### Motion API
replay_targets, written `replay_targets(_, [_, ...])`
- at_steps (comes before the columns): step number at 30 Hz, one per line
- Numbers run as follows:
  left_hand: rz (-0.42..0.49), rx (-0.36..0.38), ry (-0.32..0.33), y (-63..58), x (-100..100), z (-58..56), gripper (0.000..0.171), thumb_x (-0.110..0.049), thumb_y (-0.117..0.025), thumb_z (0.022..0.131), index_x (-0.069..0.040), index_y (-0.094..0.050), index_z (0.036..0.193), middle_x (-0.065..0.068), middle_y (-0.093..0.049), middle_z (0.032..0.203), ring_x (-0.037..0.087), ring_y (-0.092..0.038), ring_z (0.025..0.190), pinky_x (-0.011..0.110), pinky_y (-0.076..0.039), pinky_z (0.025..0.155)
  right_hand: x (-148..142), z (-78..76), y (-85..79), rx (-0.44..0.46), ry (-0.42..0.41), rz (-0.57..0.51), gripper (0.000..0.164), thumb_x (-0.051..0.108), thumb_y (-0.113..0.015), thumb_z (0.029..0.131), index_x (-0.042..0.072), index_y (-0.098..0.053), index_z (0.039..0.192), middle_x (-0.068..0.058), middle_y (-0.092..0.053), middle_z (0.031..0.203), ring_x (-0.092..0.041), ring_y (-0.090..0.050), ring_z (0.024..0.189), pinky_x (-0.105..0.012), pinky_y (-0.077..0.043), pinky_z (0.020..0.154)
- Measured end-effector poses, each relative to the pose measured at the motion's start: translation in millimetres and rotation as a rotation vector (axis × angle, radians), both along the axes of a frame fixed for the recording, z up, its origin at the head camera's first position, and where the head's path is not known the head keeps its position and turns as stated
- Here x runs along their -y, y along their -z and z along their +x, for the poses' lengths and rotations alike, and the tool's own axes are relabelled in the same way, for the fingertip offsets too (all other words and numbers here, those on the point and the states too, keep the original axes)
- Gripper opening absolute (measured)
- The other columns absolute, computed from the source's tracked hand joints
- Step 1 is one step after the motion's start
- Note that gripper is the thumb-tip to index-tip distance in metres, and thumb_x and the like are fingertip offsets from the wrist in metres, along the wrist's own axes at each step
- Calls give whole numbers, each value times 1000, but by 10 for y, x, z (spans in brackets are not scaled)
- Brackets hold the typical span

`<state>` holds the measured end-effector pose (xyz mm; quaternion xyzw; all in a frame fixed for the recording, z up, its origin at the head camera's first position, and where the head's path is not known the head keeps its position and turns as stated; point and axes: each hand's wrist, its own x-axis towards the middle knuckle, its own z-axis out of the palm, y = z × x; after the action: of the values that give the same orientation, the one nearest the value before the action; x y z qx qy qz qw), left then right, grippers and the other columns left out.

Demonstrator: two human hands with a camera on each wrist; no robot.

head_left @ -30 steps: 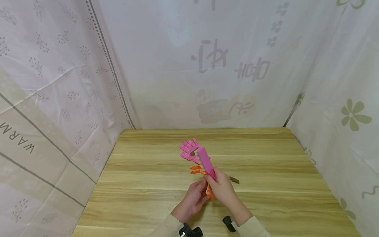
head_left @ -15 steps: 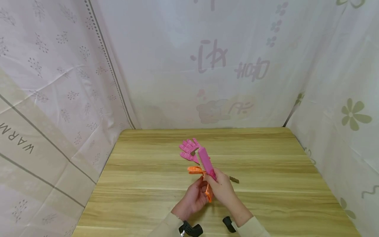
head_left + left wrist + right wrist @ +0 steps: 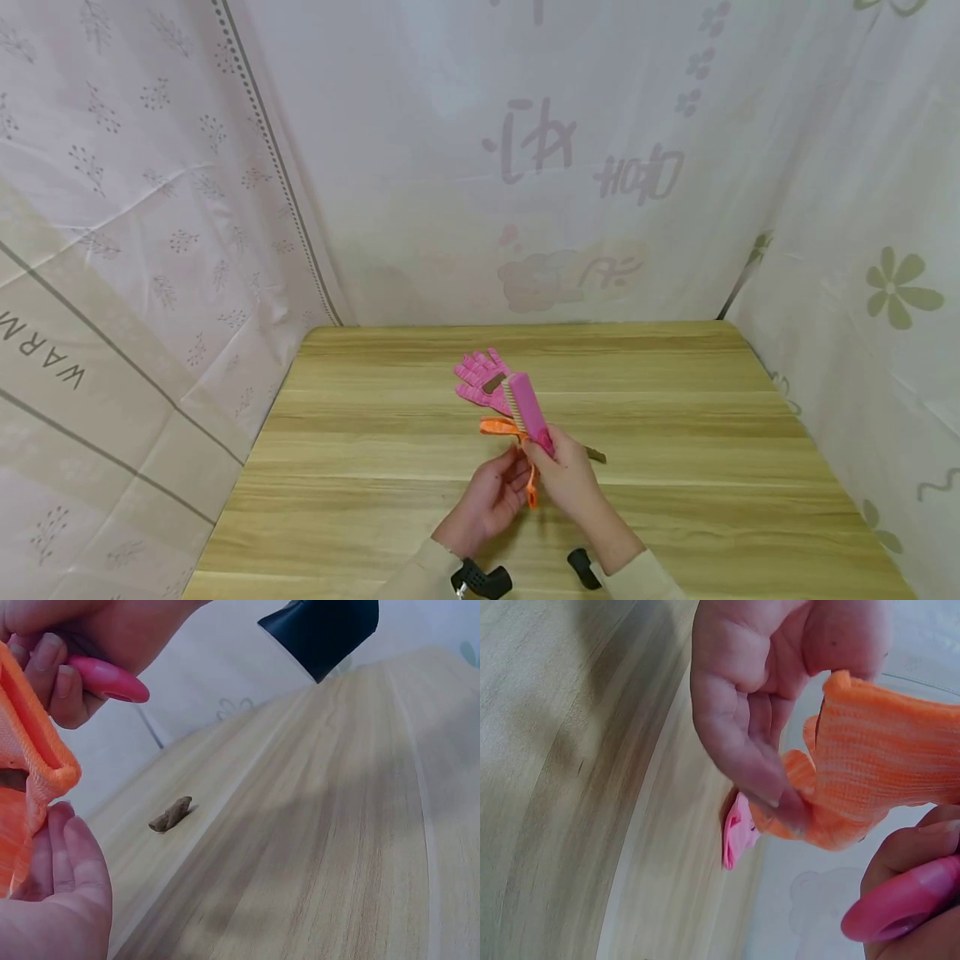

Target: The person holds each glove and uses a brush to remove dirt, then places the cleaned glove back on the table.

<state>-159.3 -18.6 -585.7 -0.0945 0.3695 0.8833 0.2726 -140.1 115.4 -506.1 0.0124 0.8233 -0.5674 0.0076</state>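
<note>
My right hand (image 3: 572,479) grips the handle of a pink brush (image 3: 529,408), its cream bristles facing left. In the right wrist view the rounded handle end (image 3: 900,904) sticks out of the curled fingers. With thumb and fingertips my left hand (image 3: 491,498) pinches an orange knitted glove (image 3: 892,746) near one edge. The glove (image 3: 501,426) is raised over the table between the hands, partly hidden behind the right thumb and the brush. Its folded orange cuff (image 3: 45,742) shows in the left wrist view, close beside the right hand's fingers.
Farther back on the wooden table (image 3: 360,400) lies a pink glove (image 3: 474,377), a brown piece (image 3: 493,383) on its palm. A short brown stick-like piece (image 3: 171,815) lies right of the hands. Printed cloth (image 3: 420,208) stands around the table.
The orange glove has turned in the hands, its fingers bunching together and its hanging end looking narrower. Brush and right hand have shifted slightly right. The pink glove lies as before.
</note>
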Motion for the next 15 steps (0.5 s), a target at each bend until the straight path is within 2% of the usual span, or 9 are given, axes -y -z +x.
replay_targets(7, [7,3,-34,-16,30,12,21,-18,-58,103,-6,-69,116,0,-73,100,9,-67,95,23,-56,88,-40,0,26,-10,10,-4,11,14,-65,99,3,-62,98,-1,-42,68,-6,-38,57,-21,-33,51])
replay_targets(11, [15,-7,-42,-14,31,13,19,-14,-58,103,-5,-68,117,0,-73,99,9,-68,94,24,-57,87,-63,8,12,-6,29,13,14,15,-64,99,4,-59,93,0,-39,67,-6,-36,56,-21,-31,50])
replay_targets(15, [19,-13,-49,-1,25,4,20,-11,-57,103,-3,-67,118,1,-73,100,9,-68,93,24,-57,87,-85,10,-2,1,41,29,13,14,-64,99,2,-60,95,0,-39,67,-7,-36,55,-21,-31,49])
